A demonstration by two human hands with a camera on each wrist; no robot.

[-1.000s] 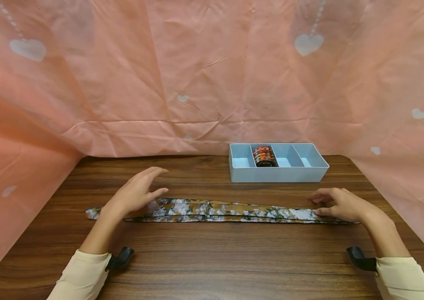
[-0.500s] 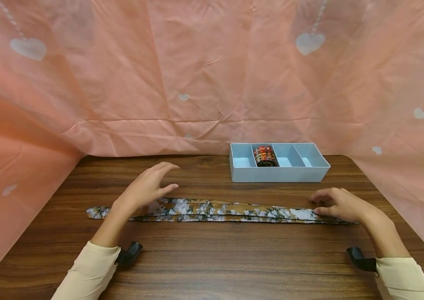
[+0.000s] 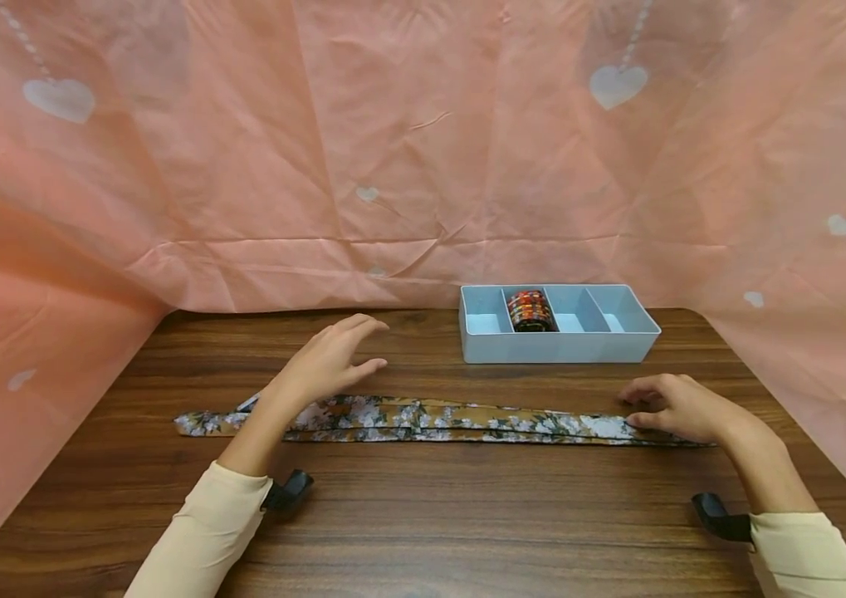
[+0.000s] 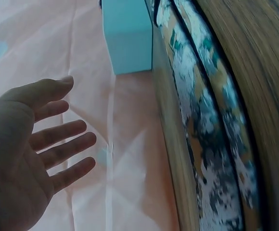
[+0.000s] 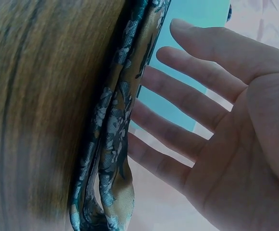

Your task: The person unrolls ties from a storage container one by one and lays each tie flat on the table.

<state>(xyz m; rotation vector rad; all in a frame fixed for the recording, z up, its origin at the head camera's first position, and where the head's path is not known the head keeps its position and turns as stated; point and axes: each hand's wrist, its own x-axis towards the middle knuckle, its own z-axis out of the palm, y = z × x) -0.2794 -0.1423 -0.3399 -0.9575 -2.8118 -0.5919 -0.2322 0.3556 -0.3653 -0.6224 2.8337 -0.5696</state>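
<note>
A mustard necktie (image 3: pixel 441 419) with white flowers and green leaves lies folded lengthwise across the table, its pointed tip at the left. My left hand (image 3: pixel 329 357) hovers over its left part, thumb and fingers spread apart with nothing between them. In the left wrist view that hand (image 4: pixel 38 139) is clear of the tie (image 4: pixel 202 110), palm empty. My right hand (image 3: pixel 680 409) is at the tie's narrower right end, fingers loosely bent. From the right wrist, the fingertips of that hand (image 5: pixel 216 106) come right beside the folded tie (image 5: pixel 113 125), whose end loops round; nothing is gripped.
Behind the tie, right of centre, stands a pale blue box (image 3: pixel 560 349) divided into several compartments. A rolled red multicoloured patterned fabric (image 3: pixel 530 311) sits in its second compartment from the left. Pink cloth (image 3: pixel 393 166) with white hearts hangs around the wooden table (image 3: pixel 467 515).
My left hand has moved to the right and slightly away from me above the tie, uncovering more of its left end. The right hand and the tie have stayed put.
</note>
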